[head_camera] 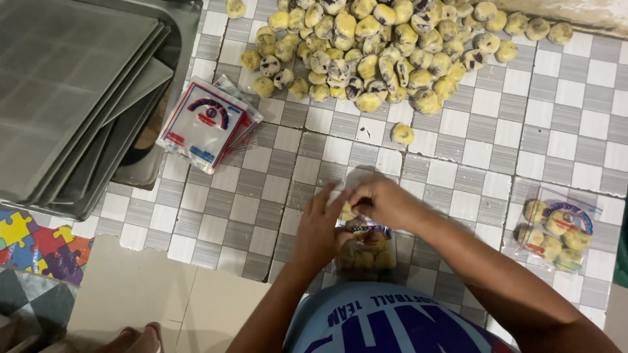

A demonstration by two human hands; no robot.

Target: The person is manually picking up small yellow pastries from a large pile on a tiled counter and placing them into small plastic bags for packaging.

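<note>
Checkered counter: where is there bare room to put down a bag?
Free tiles lie between the empty bags and the left hand, and between the loose ball and the filled bag. The ball pile crowds the top.

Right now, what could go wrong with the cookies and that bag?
1. Both hands, left and right, work at the mouth of a full bag; a slip might spill cookies onto the tiles.
2. One cookie lies apart from the pile and could get knocked away.
3. The empty bags overlap the tray edge and may slide.
</note>
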